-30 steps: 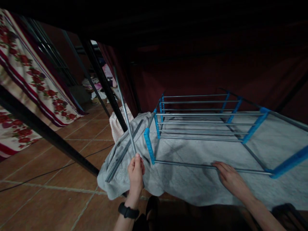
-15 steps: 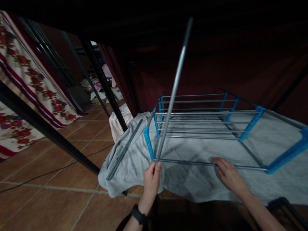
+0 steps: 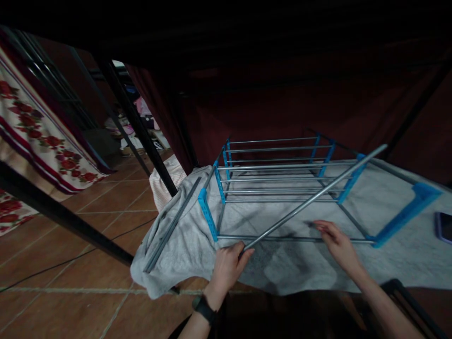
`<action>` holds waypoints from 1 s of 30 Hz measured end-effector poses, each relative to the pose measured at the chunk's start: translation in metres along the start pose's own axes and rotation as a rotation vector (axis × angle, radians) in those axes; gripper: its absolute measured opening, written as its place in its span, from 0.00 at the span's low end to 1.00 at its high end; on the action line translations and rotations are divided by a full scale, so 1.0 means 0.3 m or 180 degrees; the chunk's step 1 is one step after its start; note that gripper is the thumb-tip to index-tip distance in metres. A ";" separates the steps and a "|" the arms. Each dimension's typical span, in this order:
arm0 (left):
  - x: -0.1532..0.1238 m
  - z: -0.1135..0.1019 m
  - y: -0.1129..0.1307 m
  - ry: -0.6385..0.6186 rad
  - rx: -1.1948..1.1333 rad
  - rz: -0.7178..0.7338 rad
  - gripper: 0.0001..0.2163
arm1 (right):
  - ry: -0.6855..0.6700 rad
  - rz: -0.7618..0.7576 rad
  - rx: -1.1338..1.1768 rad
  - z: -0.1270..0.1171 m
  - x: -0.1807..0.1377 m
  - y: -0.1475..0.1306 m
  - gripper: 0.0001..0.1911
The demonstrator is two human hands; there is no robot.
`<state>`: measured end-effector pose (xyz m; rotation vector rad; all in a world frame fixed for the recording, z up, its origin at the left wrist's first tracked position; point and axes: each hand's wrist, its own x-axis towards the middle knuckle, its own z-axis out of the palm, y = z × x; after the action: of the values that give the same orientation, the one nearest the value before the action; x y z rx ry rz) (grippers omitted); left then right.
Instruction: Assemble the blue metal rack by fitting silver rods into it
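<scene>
My left hand (image 3: 229, 266), with a dark watch at the wrist, is closed round the lower end of a long metal tube (image 3: 300, 207). The tube slants up to the right, crossing in front of a rack (image 3: 282, 179) of metal bars and blue plastic end pieces. My right hand (image 3: 337, 245) hovers by the rack's front bar (image 3: 275, 238), fingers bent in together. A small dark thing shows at its fingertips, too blurred to name. Left of the rack, loose grey tubes (image 3: 173, 226) lie side by side on the grey cloth (image 3: 190, 249).
A phone (image 3: 444, 227) lies on the cloth at the right edge. Black posts (image 3: 137, 127) stand at the left, beside a floral curtain (image 3: 45, 136). A dark cable (image 3: 88, 252) crosses the tiled floor (image 3: 70, 301). A dark red curtain (image 3: 264, 113) hangs behind the rack.
The tube in my left hand has swung from nearly upright down to the right. My right hand has lifted off the front bar, its fingers drawing together. The view has shifted slightly right.
</scene>
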<state>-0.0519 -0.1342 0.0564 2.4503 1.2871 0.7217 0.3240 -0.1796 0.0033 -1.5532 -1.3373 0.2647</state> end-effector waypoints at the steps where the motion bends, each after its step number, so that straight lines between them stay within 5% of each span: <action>1: 0.003 0.004 -0.003 -0.0076 0.0089 0.0031 0.18 | 0.0070 0.0220 0.0240 -0.008 0.009 0.001 0.15; 5: 0.014 0.017 -0.013 -0.0360 0.0387 0.0152 0.18 | 0.0253 0.0912 0.1265 -0.042 0.032 -0.024 0.15; 13: 0.059 0.042 -0.033 -0.0668 0.0645 0.0185 0.18 | 0.0608 0.1549 0.3042 -0.088 0.046 -0.095 0.16; 30: 0.105 0.090 -0.057 -0.0486 0.0599 0.0263 0.16 | 0.0592 0.1715 0.3205 -0.119 0.045 -0.079 0.10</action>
<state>-0.0339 -0.0990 0.0354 2.6625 1.2533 0.4394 0.3399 -0.1912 0.0438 -0.9769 -0.4442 0.9378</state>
